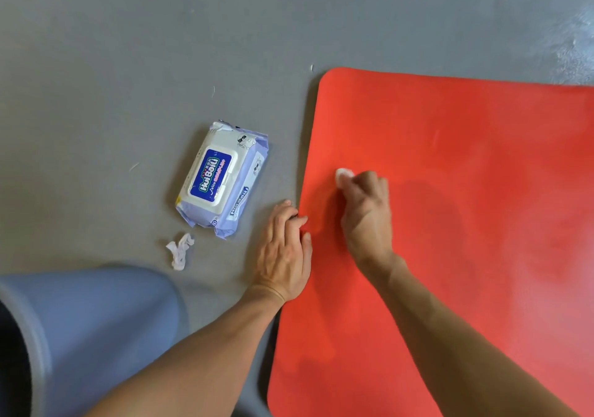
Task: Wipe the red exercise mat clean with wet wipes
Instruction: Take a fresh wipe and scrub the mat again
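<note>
Blue bin (96, 330) nearest, right hand (366, 211) gripping wipe (343, 175) on red mat (466, 224).

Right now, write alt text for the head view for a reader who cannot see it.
A person's right hand presses a bunched white wet wipe onto a red exercise mat on a grey floor, while the left hand rests at the mat's edge. A closed pack of wipes and a crumpled used wipe lie to the left.
</note>
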A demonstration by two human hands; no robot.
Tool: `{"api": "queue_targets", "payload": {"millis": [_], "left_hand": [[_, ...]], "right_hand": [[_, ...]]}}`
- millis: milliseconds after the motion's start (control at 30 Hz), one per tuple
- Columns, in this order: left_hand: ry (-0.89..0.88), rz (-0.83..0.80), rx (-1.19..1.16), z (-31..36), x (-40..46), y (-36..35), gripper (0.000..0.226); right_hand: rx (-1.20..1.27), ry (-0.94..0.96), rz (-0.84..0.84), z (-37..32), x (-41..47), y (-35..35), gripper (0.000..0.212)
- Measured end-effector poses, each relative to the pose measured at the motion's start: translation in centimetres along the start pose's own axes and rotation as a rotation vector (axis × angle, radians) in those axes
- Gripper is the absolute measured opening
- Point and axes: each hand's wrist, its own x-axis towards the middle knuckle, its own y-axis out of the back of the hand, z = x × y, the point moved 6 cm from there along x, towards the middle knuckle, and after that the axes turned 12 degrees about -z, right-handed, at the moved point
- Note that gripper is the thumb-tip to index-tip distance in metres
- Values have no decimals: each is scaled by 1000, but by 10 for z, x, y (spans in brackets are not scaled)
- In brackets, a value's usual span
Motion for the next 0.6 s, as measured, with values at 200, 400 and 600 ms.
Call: {"api": "queue_targets", "payload": {"millis": [200, 400, 600], "left_hand": [[45, 53, -63, -6, -2, -5, 15], [-29, 97, -52, -2, 0, -1, 10], [2, 88, -30, -4, 1, -2, 16]], "right_hand": [[-174, 670, -252, -36, -31, -22, 29], [-62, 207, -118, 0, 68, -5, 24], [-138, 629, -253, -47, -15, -19, 24]]}}
